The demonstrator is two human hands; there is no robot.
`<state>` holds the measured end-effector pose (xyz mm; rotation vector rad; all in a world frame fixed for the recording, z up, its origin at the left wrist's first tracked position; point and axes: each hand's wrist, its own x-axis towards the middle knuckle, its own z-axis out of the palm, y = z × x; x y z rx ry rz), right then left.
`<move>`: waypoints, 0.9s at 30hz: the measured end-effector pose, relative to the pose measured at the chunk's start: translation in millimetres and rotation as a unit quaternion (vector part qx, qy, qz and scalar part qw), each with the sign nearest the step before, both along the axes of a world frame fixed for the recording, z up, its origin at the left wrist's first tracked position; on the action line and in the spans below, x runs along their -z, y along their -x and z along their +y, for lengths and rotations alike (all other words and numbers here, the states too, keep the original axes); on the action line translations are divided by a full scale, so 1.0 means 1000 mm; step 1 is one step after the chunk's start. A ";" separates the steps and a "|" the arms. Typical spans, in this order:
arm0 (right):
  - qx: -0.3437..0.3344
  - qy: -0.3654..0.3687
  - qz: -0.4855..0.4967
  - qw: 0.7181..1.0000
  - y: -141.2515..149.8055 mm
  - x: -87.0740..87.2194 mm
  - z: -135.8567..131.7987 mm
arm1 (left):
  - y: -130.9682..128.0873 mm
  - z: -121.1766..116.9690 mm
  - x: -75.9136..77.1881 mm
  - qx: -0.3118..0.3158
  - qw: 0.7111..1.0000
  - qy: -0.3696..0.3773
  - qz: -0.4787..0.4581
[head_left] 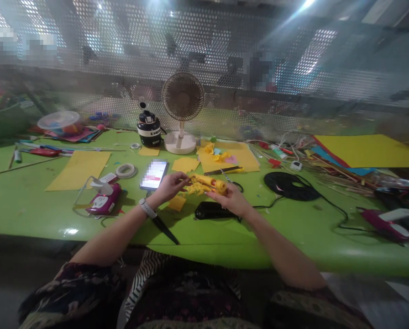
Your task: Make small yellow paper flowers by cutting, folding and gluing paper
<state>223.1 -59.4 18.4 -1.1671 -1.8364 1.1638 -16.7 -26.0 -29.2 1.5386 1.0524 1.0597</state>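
Observation:
Over the front middle of the table, my right hand [233, 200] is closed around the thick end of a yellow tube-shaped tool [209, 181]; its exact kind is unclear. Crumpled yellow paper [196, 188], petal-like, is just under the tool. My left hand [172, 185] pinches at the paper's left side, fingertips close to the tool's thin end. Below my right hand lies a black elongated device [209, 210]. Scissors [237, 185] rest just behind that hand. A small yellow paper square [176, 203] and a phone [154, 174] are near my left hand.
A fan [183, 98] and a dark bottle [149, 130] stand at the back. Yellow sheets [83, 169], a tape roll [125, 171] and a purple tissue pack [105, 199] lie left. To the right are a flat black oval thing [290, 186], cords, sticks and coloured sheets [369, 151].

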 end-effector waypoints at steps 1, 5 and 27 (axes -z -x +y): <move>-0.001 -0.005 -0.002 1.000 0.000 0.000 0.000 | 0.000 0.000 0.000 -0.002 1.000 0.001 -0.004; -0.001 -0.065 -0.039 0.997 0.000 0.006 0.003 | 0.000 0.000 -0.001 -0.012 1.000 -0.003 -0.019; 0.358 -0.064 -0.524 0.770 -0.139 0.009 0.042 | 0.007 0.006 0.001 -0.036 0.999 0.021 -0.014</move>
